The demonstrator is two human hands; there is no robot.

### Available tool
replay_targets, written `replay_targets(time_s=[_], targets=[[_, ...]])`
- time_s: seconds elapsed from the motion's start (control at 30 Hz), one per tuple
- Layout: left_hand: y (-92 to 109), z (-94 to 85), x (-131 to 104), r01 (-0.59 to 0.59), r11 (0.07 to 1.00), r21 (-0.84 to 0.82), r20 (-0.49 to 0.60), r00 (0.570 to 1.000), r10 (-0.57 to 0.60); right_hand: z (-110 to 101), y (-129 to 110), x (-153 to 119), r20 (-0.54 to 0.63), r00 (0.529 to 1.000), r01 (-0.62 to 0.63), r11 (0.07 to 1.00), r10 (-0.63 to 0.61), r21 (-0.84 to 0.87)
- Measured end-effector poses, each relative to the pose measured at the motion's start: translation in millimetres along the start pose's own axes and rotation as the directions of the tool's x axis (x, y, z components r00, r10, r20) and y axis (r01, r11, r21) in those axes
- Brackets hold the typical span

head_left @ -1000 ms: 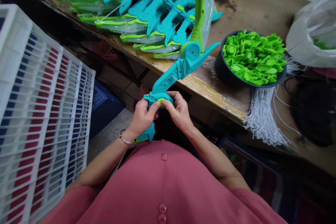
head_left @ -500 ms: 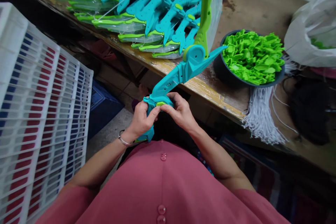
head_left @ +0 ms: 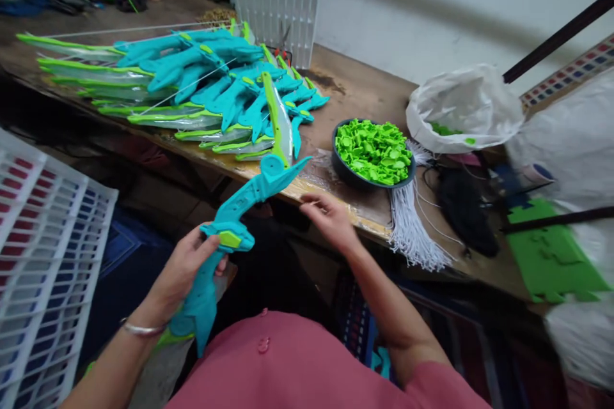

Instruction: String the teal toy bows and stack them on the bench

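Left hand [head_left: 185,266] grips teal bow [head_left: 240,201] — right hand [head_left: 332,222], apart, near bowl [head_left: 341,174]

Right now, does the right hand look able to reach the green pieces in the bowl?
Probably yes: nothing visible blocks the right hand, and the green pieces lie uncovered in the open bowl.
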State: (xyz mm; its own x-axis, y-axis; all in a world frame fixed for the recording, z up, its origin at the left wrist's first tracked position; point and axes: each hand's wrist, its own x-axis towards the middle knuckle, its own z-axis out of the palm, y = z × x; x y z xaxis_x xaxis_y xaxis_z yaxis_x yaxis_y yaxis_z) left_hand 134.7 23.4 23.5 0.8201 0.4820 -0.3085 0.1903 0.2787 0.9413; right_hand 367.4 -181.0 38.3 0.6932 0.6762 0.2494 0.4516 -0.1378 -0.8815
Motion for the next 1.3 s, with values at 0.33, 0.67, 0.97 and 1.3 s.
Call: replay_targets(time_s=[0.33,0.67,0.97,1.3], targets=[[23,-23.8,0,0.272,0.849,-0.453,0.388,0.918,-0.087,-131,59,131,-0.318,0.945,-0.125,0.822,-0.072,-0.556],[9,-17.6,0,0.436,0.693,-0.574,0.567,0.823,-0.049,-132,64,129,-0.289,0.942,-0.076,0.726,-0.173,-0.683],[3,-16.0,-7,0.496,0.648,-0.578,0.652,0.758,0.001,-31,-21,42,-0.123,0.977,0.142,0.965,-0.172,-0.222],[-7,-20.4,-16,0.618,0.653,-0.437,0.759,0.643,-0.101,57,-90,-41,0.416,0.909,-0.236,0.823,-0.001,0.517]])
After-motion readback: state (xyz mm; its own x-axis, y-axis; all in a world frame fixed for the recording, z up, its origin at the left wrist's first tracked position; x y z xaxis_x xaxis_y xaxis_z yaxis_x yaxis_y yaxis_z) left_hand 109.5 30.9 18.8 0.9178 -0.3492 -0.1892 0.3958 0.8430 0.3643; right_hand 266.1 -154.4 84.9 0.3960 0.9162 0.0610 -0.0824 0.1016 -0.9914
